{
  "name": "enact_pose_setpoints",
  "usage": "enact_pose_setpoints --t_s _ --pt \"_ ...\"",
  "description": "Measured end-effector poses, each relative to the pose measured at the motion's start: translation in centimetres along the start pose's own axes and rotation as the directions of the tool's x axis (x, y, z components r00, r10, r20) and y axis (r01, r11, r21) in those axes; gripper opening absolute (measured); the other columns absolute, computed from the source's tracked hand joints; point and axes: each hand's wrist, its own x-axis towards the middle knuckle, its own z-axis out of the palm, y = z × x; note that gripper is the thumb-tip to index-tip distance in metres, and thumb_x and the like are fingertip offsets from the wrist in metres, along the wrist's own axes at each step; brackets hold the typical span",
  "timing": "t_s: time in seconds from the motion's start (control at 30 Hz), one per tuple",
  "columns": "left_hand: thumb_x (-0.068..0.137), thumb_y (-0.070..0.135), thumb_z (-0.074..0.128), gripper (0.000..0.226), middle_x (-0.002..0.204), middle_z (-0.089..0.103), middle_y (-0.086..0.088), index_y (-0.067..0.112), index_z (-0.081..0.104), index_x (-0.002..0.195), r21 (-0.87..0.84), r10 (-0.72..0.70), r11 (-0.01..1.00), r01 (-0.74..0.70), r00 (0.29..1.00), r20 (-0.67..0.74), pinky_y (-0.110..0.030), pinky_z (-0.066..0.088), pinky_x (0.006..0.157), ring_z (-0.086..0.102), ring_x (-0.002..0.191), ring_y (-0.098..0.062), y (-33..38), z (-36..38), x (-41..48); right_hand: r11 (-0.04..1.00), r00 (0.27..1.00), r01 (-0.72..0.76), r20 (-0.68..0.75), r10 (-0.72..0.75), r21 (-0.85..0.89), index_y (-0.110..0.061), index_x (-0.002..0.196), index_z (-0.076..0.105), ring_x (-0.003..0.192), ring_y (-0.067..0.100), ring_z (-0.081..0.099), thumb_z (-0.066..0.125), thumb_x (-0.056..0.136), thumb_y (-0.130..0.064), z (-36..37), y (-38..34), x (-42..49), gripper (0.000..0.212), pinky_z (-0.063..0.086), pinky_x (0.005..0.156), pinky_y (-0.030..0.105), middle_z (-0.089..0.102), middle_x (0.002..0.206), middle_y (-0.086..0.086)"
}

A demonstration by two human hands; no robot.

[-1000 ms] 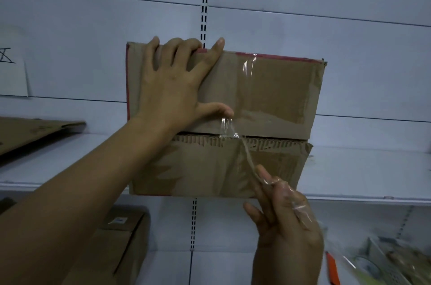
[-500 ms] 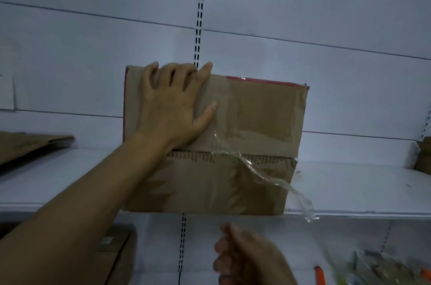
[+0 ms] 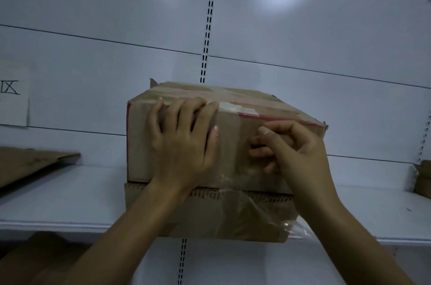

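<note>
Left hand (image 3: 184, 145) covers much of the cardboard box (image 3: 140, 145) front; the box's back is hidden. Right hand (image 3: 296, 152) curls against the front, and whether it pinches the clear tape (image 3: 268, 212) can't be told, as the see-through tape is hard to trace. Flat cardboard (image 3: 30, 166) and paper sign (image 3: 14, 98) are cut by the left edge, another carton (image 3: 423, 180) by the right. The brown shape (image 3: 35, 261) under the shelf (image 3: 70, 203) is too dark to identify.
</note>
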Motion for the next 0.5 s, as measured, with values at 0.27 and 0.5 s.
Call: enact_pose_setpoints --t_s 0.27,0.5 --pt "0.093 0.037 0.042 0.036 0.122 0.052 -0.001 0.020 0.054 0.122 -0.023 0.039 0.999 -0.043 0.988 -0.150 -0.045 0.021 0.108 0.045 0.115 -0.024 0.8 -2.1 -1.6 0.861 0.909 0.386 -0.022 -0.416 -0.331 -0.021 0.081 0.060 0.073 0.002 0.063 0.076 0.078 -0.017 -1.3 0.3 -2.1 0.016 0.050 0.065 0.010 0.066 0.072 -0.011" --pt "0.088 0.040 0.046 0.038 0.120 0.053 -0.001 0.021 0.055 0.119 0.041 0.118 0.993 -0.111 0.954 -0.277 -0.047 0.025 0.102 0.046 0.112 -0.023 1.6 -4.1 -4.0 0.114 0.580 0.631 0.369 -0.727 -0.768 -0.015 0.126 0.056 0.121 0.027 0.051 0.062 0.080 -0.065 -4.6 0.7 -1.6 0.068 0.034 0.100 0.041 0.055 0.132 0.008"
